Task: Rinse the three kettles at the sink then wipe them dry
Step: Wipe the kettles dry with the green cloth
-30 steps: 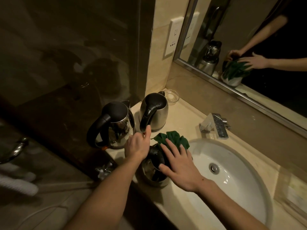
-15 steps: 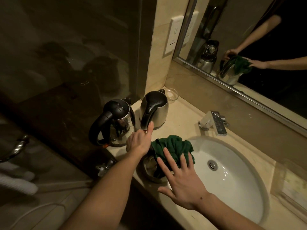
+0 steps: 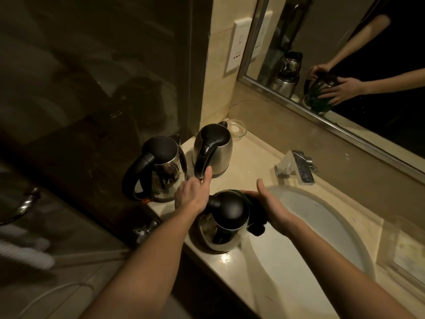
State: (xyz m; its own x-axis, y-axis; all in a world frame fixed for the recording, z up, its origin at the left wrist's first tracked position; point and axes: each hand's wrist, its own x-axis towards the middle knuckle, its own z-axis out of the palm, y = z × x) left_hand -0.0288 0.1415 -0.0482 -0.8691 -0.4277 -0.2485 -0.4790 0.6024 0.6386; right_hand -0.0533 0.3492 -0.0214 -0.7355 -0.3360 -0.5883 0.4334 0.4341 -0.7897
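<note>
The left hand [image 3: 192,197] sits at the left flank of the near kettle [image 3: 223,224], knuckles up and thumb pointing away towards the far wall; its fingers seem to curl round the kettle's handle, though the black lid hides them from the head view. The right hand [image 3: 274,208] lies on the opposite flank, fingers fairly straight and thumb raised, pressing a dark green cloth [image 3: 255,218] flat against the steel body, so the kettle stands upright between the two hands on the front edge of the counter [image 3: 249,162], just left of the sink [image 3: 322,229]. Behind the left hand stand the second kettle [image 3: 161,168] and the third kettle [image 3: 212,150], side by side and upright, the thumb tip close to the third one's handle. A small glass dish [image 3: 237,129] sits in the corner behind them, and a square chrome tap [image 3: 296,165] rises at the back of the basin. The mirror [image 3: 345,38] above reflects both hands on the kettle. All three kettles are rounded polished steel with glossy black domed lids and looped black handles; the counter is pale veined stone, the basin a smooth white oval.
</note>
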